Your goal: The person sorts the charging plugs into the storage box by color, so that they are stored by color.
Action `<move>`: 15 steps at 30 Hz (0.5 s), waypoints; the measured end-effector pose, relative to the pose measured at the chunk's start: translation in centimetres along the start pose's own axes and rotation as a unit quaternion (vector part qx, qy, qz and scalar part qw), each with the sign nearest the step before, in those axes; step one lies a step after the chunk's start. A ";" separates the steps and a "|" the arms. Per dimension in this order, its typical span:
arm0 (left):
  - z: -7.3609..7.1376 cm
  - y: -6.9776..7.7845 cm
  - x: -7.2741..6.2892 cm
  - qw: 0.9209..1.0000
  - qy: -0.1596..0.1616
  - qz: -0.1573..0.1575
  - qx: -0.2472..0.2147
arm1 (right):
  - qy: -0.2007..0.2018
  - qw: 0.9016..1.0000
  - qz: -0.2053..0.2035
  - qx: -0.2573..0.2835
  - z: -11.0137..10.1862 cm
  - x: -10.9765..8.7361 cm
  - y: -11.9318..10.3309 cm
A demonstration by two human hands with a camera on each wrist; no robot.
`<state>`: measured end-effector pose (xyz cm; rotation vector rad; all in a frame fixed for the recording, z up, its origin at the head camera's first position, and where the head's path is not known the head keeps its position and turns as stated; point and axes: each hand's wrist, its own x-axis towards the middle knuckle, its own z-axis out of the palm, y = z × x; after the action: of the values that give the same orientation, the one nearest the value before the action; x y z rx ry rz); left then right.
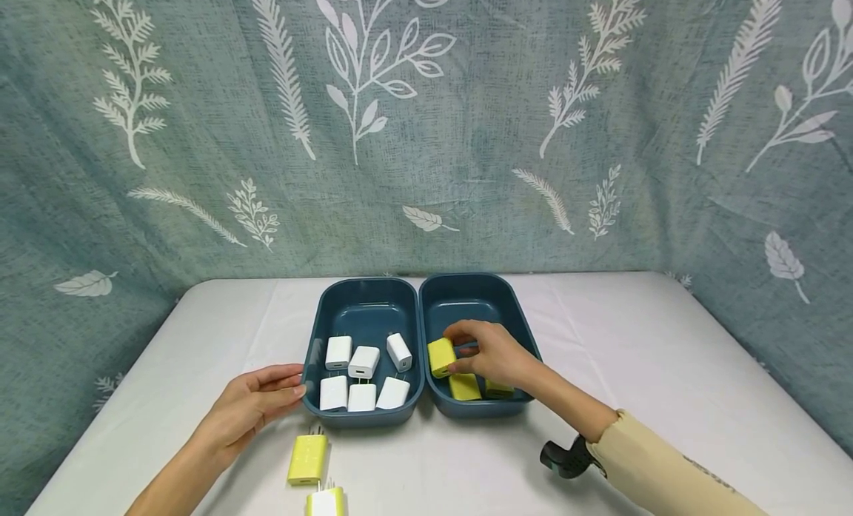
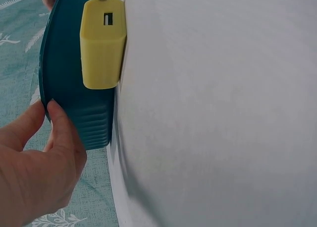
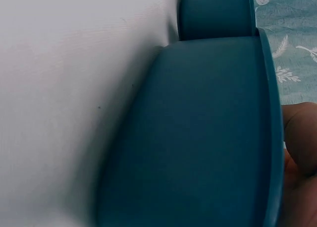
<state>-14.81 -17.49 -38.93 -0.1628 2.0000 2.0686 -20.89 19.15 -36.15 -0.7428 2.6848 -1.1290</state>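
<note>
My right hand (image 1: 495, 353) pinches a yellow charger (image 1: 440, 357) over the left side of the right blue bin (image 1: 466, 288). Two more yellow chargers, one of them (image 1: 464, 387) partly overlapped, lie below it in that bin. With thumb and fingers my left hand (image 1: 249, 405) holds the left wall of the left blue bin (image 1: 369, 292); the left wrist view shows its fingertips (image 2: 53, 108) at the rim. Several white chargers, such as one (image 1: 363, 361) near the middle, lie in the left bin. The right wrist view shows mainly the bin's outer wall (image 3: 198, 133), with part of the hand behind the rim.
In front of the left bin a yellow charger (image 1: 308, 459) lies on the white tablecloth (image 1: 600, 338). Nearer the front edge is a charger with a white face and yellow sides (image 1: 325, 503), cut off by the frame. A patterned green curtain (image 1: 426, 205) hangs behind.
</note>
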 end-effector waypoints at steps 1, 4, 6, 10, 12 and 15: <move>0.0 0.0 0.0 1.000 0.000 0.000 0.001 | -0.003 1.000 0.000 -0.004 0.0 0.0 0.0; 0.1 0.0 0.0 1.000 0.001 -0.003 -0.001 | -0.003 1.000 0.005 -0.012 0.0 -0.3 -0.2; 0.0 0.0 0.0 1.000 -0.003 0.000 0.000 | 0.001 1.000 0.002 -0.017 -0.1 -0.5 -0.3; 0.0 0.0 0.1 1.000 -0.004 0.001 -0.001 | 0.013 1.000 -0.005 -0.015 -0.4 -0.9 -0.5; -0.1 -0.1 0.0 1.000 -0.006 0.003 -0.002 | 0.018 1.000 -0.007 -0.013 -0.5 -1.1 -0.6; -0.1 -0.1 0.0 1.000 -0.010 0.005 -0.007 | 0.025 1.000 -0.009 -0.008 -0.7 -1.3 -0.8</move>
<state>-14.80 -17.63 -38.99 -0.1337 1.9781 2.0833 -19.64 19.78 -35.22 -0.7535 2.7367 -1.1485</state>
